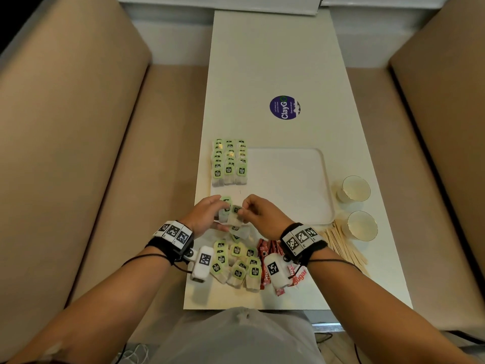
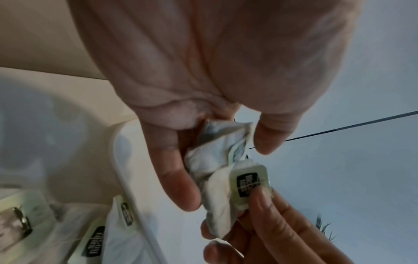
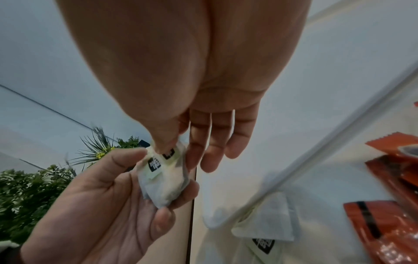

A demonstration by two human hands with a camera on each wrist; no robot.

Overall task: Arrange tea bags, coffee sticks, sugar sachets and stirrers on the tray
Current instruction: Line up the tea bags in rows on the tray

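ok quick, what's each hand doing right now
Left hand: fingers curled round a small bunch of tea bags.
Right hand: thumb and finger pinch one tea bag's green tag.

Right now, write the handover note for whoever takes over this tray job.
Left hand: holds a small bunch of tea bags.
Right hand: pinches the green tag of one tea bag at that bunch.
Tray: three rows of tea bags lie along its left side; the rest of it is bare.
Loose tea bags lie in a pile near the table's front edge, red coffee sticks and a sugar sachet beside them, wooden stirrers to the right by two paper cups.
Left: remaining tea bags, then coffee, sugar, stirrers.
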